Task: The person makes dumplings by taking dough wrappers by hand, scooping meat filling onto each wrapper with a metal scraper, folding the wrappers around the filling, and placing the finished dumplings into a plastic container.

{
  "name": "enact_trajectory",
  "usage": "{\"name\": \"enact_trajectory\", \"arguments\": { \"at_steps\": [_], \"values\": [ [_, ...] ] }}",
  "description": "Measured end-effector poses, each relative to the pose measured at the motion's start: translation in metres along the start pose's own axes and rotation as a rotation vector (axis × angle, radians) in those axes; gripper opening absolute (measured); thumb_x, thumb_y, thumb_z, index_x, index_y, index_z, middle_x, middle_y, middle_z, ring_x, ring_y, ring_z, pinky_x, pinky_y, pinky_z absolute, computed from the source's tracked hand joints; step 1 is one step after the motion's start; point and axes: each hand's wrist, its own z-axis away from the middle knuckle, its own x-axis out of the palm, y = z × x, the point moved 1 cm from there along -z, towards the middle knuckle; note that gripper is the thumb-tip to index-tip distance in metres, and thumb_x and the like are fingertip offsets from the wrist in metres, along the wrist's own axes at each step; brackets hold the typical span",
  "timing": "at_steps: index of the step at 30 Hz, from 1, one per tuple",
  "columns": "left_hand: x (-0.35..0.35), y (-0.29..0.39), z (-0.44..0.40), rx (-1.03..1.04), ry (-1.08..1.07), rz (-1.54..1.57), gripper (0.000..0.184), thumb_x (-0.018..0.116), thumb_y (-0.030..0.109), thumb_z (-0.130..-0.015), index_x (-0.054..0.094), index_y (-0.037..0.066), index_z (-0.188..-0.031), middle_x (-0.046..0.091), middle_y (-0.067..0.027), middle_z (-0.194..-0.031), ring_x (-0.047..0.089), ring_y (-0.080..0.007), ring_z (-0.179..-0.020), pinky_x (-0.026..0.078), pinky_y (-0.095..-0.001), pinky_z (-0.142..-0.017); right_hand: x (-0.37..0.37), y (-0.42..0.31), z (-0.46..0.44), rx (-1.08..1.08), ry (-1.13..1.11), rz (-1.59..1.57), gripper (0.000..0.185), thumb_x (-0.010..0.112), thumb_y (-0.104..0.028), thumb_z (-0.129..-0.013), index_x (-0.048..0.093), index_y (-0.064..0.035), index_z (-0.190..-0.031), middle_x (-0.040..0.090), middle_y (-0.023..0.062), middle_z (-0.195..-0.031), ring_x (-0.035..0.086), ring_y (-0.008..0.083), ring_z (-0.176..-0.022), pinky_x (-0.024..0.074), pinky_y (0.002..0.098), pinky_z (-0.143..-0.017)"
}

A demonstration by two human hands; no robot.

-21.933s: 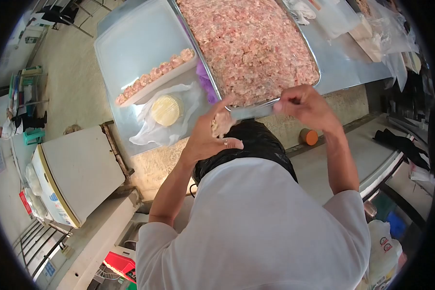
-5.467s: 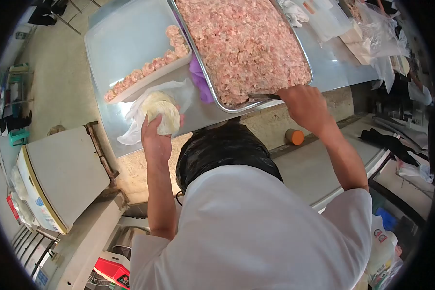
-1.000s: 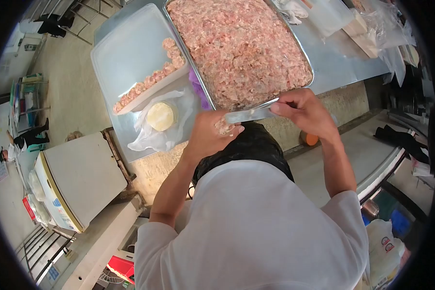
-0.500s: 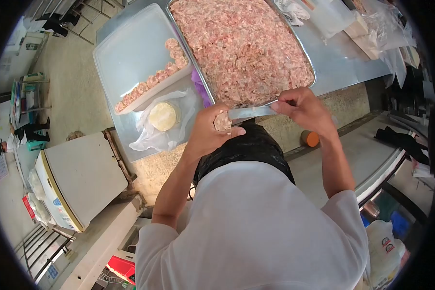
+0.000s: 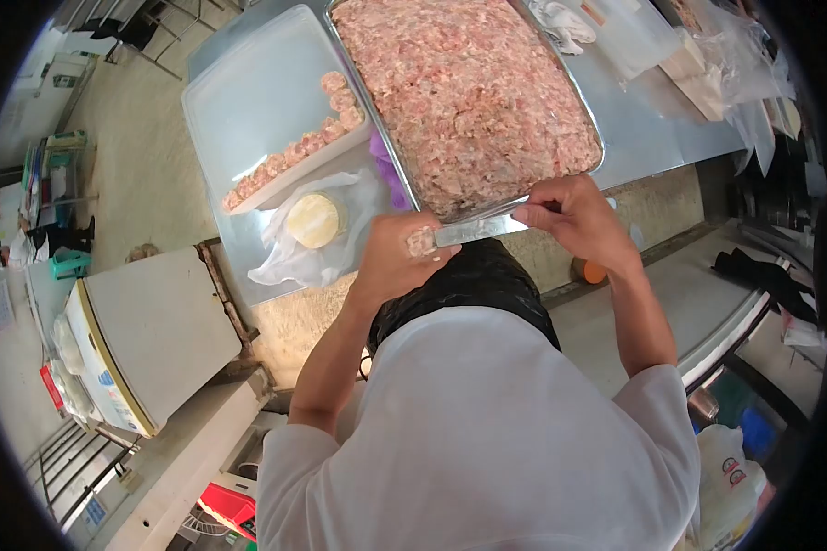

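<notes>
I've got the left hand [image 5: 390, 253] curled closely around a dumpling [image 5: 421, 241], probably bracing its sides against the flat blade [image 5: 473, 230] pinched in my right hand's [image 5: 572, 219] grip. Both stay by the minced meat [image 5: 473, 101], presumably for short reaches.

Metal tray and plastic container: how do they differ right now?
The metal tray is shiny, while the plastic container is pale and cloudy. The tray is covered by one broad mass of minced meat; the container holds separate dumplings along two sides, its middle bare. Both are rectangular and sit side by side on the table.
</notes>
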Motion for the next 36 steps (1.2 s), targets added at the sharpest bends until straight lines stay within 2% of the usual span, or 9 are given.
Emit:
{"name": "enact_trajectory", "arguments": {
  "at_steps": [7, 9, 13, 19, 22, 25, 29, 31, 36],
  "values": [
    [-0.004, 0.001, -0.002, 0.061, 0.003, 0.028, 0.027, 0.089, 0.017, -0.074, 0.070, 0.002, -0.086, 0.070, -0.0087, -0.073, 0.065, -0.0176, -0.063, 0.050, -0.0309, -0.060, 0.015, 0.030, -0.011, -0.102, 0.017, -0.063, 0.031, 0.074, -0.019, -0.093, 0.064, 0.0045, -0.074, 0.045, 0.0080, -0.055, 0.042, 0.0123, -0.055, 0.0363, 0.0355, -0.053],
    [-0.001, 0.001, -0.006, 0.124, 0.160, 0.063, 0.038, 0.090, 0.016, -0.074, 0.070, 0.001, -0.102, 0.072, -0.0061, -0.084, 0.067, -0.0158, -0.076, 0.053, -0.0292, -0.072, -0.001, 0.023, -0.009, -0.005, 0.036, -0.014, 0.031, 0.074, -0.020, -0.094, 0.065, 0.0036, -0.076, 0.048, 0.0038, -0.060, 0.042, 0.0101, -0.060, 0.0355, 0.0325, -0.055],
    [-0.003, -0.015, -0.003, -0.070, 0.036, 0.213, 0.051, 0.092, 0.019, -0.073, 0.067, 0.003, -0.114, 0.073, -0.0030, -0.095, 0.069, -0.0144, -0.090, 0.054, -0.0281, -0.086, -0.008, 0.012, -0.008, 0.062, 0.057, 0.033, 0.033, 0.073, -0.022, -0.096, 0.066, 0.0035, -0.077, 0.049, 0.0012, -0.063, 0.042, 0.0087, -0.062, 0.0343, 0.0312, -0.056],
    [-0.011, -0.007, -0.009, -0.027, -0.033, 0.046, 0.033, 0.090, 0.018, -0.075, 0.065, 0.004, -0.092, 0.069, 0.0001, -0.084, 0.063, -0.0118, -0.080, 0.051, -0.0288, -0.074, 0.012, 0.002, -0.016, 0.023, 0.012, -0.023, 0.032, 0.071, -0.021, -0.098, 0.066, 0.0034, -0.078, 0.046, 0.0003, -0.062, 0.038, 0.0088, -0.061, 0.0330, 0.0316, -0.055],
    [-0.011, -0.010, -0.011, -0.091, -0.034, 0.044, 0.028, 0.088, 0.015, -0.075, 0.064, 0.005, -0.085, 0.066, 0.0009, -0.081, 0.059, -0.0115, -0.076, 0.048, -0.0283, -0.070, 0.030, 0.023, -0.022, 0.012, -0.079, -0.115, 0.039, 0.070, -0.023, -0.096, 0.058, 0.0062, -0.073, 0.039, 0.0066, -0.058, 0.038, 0.0116, -0.059, 0.0342, 0.0367, -0.053],
    [-0.015, -0.039, -0.008, -0.104, -0.058, 0.205, 0.029, 0.085, 0.011, -0.076, 0.067, 0.005, -0.098, 0.067, 0.0006, -0.090, 0.058, -0.0100, -0.082, 0.047, -0.0271, -0.072, 0.017, 0.046, -0.013, -0.116, 0.068, 0.045, 0.037, 0.070, -0.023, -0.096, 0.060, 0.0053, -0.074, 0.040, 0.0063, -0.059, 0.039, 0.0109, -0.059, 0.0354, 0.0356, -0.054],
    [-0.040, -0.051, -0.010, -0.232, -0.114, 0.685, 0.048, 0.076, 0.001, -0.079, 0.061, 0.004, -0.125, 0.068, -0.0023, -0.107, 0.061, -0.0109, -0.097, 0.050, -0.0282, -0.076, 0.004, 0.060, 0.009, 0.186, 0.187, -0.045, 0.037, 0.071, -0.025, -0.096, 0.061, 0.0028, -0.073, 0.043, 0.0007, -0.060, 0.039, 0.0081, -0.061, 0.0348, 0.0319, -0.054],
    [-0.063, -0.060, -0.024, -0.335, -0.049, 0.556, 0.061, 0.070, -0.004, -0.081, 0.053, 0.003, -0.139, 0.068, -0.0045, -0.115, 0.063, -0.0127, -0.104, 0.052, -0.0291, -0.080, 0.010, 0.064, 0.018, 0.239, 0.212, -0.141, 0.037, 0.071, -0.025, -0.096, 0.062, 0.0017, -0.073, 0.045, -0.0029, -0.061, 0.039, 0.0067, -0.062, 0.0342, 0.0301, -0.055],
    [-0.154, -0.089, -0.112, -0.097, 0.316, 0.182, 0.056, 0.067, -0.012, -0.078, 0.058, 0.002, -0.132, 0.067, -0.0067, -0.120, 0.064, -0.0175, -0.108, 0.054, -0.0320, -0.092, 0.041, 0.066, 0.026, 0.194, 0.166, -0.234, 0.034, 0.071, -0.025, -0.097, 0.065, 0.0004, -0.077, 0.046, -0.0044, -0.061, 0.040, 0.0065, -0.062, 0.0348, 0.0285, -0.055]
  ]
}}
